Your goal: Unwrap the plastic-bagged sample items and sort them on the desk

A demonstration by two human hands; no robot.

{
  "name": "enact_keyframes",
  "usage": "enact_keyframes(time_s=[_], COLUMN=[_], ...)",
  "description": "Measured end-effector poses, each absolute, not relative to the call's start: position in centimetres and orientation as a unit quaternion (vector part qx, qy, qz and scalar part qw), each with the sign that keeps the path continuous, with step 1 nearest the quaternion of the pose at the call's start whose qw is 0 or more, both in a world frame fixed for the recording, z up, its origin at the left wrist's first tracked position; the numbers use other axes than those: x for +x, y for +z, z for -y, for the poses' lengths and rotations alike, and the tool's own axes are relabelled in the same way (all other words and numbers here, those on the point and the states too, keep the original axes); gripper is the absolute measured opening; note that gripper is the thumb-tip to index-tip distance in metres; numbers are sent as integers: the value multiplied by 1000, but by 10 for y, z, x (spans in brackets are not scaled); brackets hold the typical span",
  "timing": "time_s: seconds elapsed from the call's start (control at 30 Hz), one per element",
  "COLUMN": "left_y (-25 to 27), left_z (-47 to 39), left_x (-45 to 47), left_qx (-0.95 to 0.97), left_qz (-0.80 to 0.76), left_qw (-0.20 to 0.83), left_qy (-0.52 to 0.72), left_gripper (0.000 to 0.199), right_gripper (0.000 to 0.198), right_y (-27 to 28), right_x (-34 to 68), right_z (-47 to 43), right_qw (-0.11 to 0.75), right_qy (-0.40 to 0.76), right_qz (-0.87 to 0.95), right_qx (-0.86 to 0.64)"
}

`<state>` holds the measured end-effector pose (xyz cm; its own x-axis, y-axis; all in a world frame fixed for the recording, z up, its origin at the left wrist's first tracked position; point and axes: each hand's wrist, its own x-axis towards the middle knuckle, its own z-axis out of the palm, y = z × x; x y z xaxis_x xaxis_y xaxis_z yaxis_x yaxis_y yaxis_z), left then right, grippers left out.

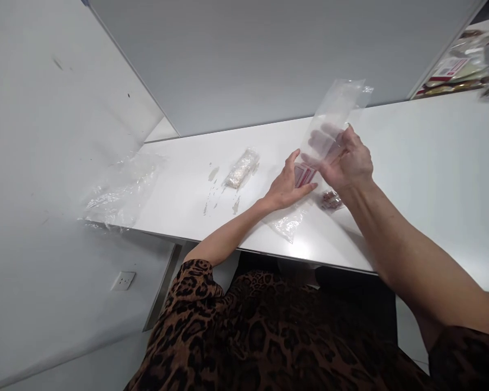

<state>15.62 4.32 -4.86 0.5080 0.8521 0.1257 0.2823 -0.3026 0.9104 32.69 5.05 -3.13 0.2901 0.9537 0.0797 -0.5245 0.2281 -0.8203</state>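
My right hand [348, 160] holds up a clear plastic bag [336, 106] over the table. Its fingers show through the film; whether they are inside the bag or behind it I cannot tell. Beside it, my left hand [286, 184] has thumb and forefinger spread around a red-and-white printed label [303, 175]. Whether the label is on the bag cannot be made out. Under my hands lies more clear film [289, 222] on the tabletop. A small clear pack with dark reddish contents [331, 200] sits below my right hand, partly covered by the wrist.
A wrapped pale pack [242, 168] lies left of my hands, near wet-looking smears. Crumpled clear plastic [120, 190] is at the white table's [424, 179] left end. A grey panel [269, 60] stands behind. Several packaged items [468, 62] are at the far right.
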Motion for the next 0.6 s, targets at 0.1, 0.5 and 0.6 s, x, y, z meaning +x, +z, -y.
enact_keyframes(time_s=[0.1,0.5,0.6], left_y=[-57,-35,-31], left_z=[-55,-62,-61], left_x=[157,144,141], left_qx=[685,382,352], left_qz=[-386,-352,-343], left_qw=[514,749,789], left_qy=[344,412,368], left_gripper=[106,12,27], right_gripper=[34,23,26], right_y=[-30,-23,-9], right_x=[328,307,314], right_z=[-49,-27,-24], right_qw=[703,549,575], right_qy=[517,399,383], right_qz=[320,498,491], right_qx=[-370,-539,-531])
